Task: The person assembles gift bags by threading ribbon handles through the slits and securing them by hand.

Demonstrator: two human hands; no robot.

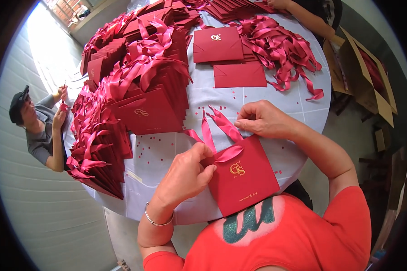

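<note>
A red paper gift bag [257, 174] with a gold emblem lies flat at the near edge of the table, tilted a little. My left hand [185, 174] is closed on its upper left corner, thumb and fingers by the pink ribbon handle [228, 155]. Two loose ribbon ends [223, 124] stretch away from the bag's top across the cloth. At the top right corner, my right hand [269, 119] has thumb and forefinger pinched together close against the right ribbon end. Whatever sits in that pinch is hidden.
Stacked red bags with ribbons [144, 106] crowd the left and back. Flat red bags [239, 75] and a ribbon heap [280, 45] lie beyond my hands. Small red dots are scattered over the tablecloth [203, 101]. One co-worker [43, 117] sits left; another's arm [307, 16] reaches in. Cardboard boxes [364, 77] stand right.
</note>
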